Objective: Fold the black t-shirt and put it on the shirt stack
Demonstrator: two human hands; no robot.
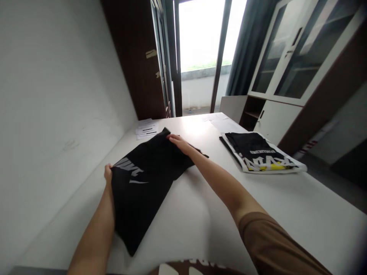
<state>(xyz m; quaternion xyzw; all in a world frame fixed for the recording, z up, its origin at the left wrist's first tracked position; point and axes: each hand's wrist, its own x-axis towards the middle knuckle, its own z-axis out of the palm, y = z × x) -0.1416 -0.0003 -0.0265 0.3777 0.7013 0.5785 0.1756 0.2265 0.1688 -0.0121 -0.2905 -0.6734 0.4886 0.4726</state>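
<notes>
A black garment (146, 179) with a white logo lies spread on the white table (200, 214). My left hand (108, 172) is at its left edge, fingers tucked under the cloth, gripping it. My right hand (179, 143) reaches across to the far edge of the garment, its fingers closed on the cloth there.
A folded stack of black, white and yellow clothes (259, 154) sits at the right of the table. Papers (146, 128) lie at the far left by the wall. A cabinet with glass doors (289, 57) stands to the right, a window (200, 46) beyond.
</notes>
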